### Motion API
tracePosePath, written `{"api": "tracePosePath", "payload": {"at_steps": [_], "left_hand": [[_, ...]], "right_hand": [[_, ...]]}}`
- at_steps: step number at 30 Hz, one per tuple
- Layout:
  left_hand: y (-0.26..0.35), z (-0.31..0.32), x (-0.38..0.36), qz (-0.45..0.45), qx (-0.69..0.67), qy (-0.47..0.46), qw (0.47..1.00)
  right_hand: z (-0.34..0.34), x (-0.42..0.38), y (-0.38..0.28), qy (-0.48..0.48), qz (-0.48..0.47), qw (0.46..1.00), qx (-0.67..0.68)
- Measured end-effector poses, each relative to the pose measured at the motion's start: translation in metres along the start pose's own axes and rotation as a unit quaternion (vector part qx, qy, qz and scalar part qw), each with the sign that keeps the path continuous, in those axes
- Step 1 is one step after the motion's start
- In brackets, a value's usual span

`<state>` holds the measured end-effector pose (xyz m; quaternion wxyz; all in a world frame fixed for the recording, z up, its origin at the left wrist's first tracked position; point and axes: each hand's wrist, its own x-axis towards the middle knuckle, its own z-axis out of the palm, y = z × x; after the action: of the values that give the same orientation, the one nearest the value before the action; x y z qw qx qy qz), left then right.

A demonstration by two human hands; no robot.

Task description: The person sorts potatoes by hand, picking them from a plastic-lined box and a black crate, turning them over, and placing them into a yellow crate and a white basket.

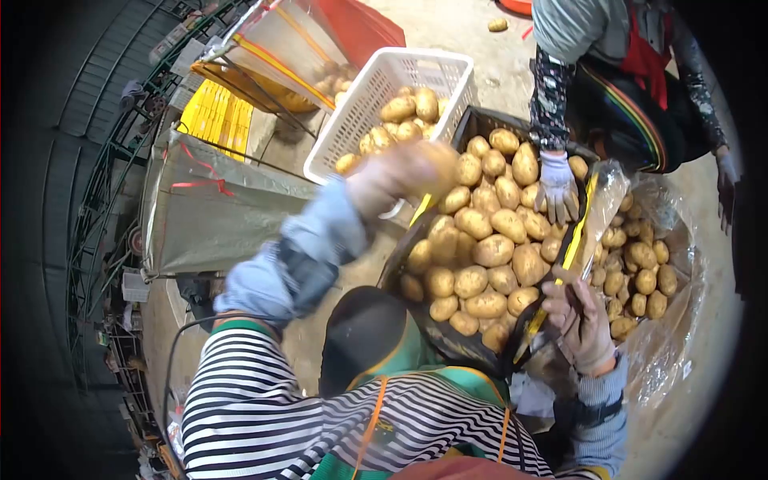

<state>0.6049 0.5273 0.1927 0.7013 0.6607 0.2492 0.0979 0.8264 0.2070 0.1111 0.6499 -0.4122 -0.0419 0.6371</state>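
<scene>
My left hand, gloved and smeared by motion, is closed around a potato between the white crate and the black bag. The black bag has a yellow-edged rim and is full of large tan potatoes. My right hand, in a pale glove, is at the bag's near right rim with its fingers partly spread and nothing seen in them. The white perforated crate holds several potatoes.
A co-worker's gloved hand rests on the potatoes inside the bag. To the right, a clear plastic bag holds smaller potatoes. A grey-green sheet hangs at left, near yellow crates. One potato lies on the floor.
</scene>
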Motion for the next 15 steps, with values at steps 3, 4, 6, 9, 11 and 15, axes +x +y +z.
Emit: {"api": "tracePosePath", "payload": {"at_steps": [3,4,6,9,11,15], "left_hand": [[0.080,-0.120,0.014,0.115,-0.111,0.241,0.957],[0.113,-0.154,0.028,0.219,-0.144,0.281,0.923],[0.172,-0.215,0.045,0.260,-0.239,0.369,0.860],[0.181,-0.191,0.060,0.141,-0.273,0.425,0.851],[0.140,-0.120,0.060,0.123,-0.205,0.392,0.888],[0.018,0.035,0.036,0.012,-0.153,0.068,0.986]], "right_hand": [[-0.032,-0.020,0.021,0.064,-0.003,0.998,-0.008],[-0.033,-0.025,0.025,0.064,-0.010,0.998,-0.008],[-0.037,-0.033,0.032,0.141,-0.017,0.987,0.082],[-0.067,-0.035,0.046,0.082,-0.192,0.944,-0.256],[-0.066,-0.045,0.047,0.039,-0.359,0.669,-0.649],[-0.069,-0.064,0.021,0.069,-0.319,0.603,-0.728]]}}
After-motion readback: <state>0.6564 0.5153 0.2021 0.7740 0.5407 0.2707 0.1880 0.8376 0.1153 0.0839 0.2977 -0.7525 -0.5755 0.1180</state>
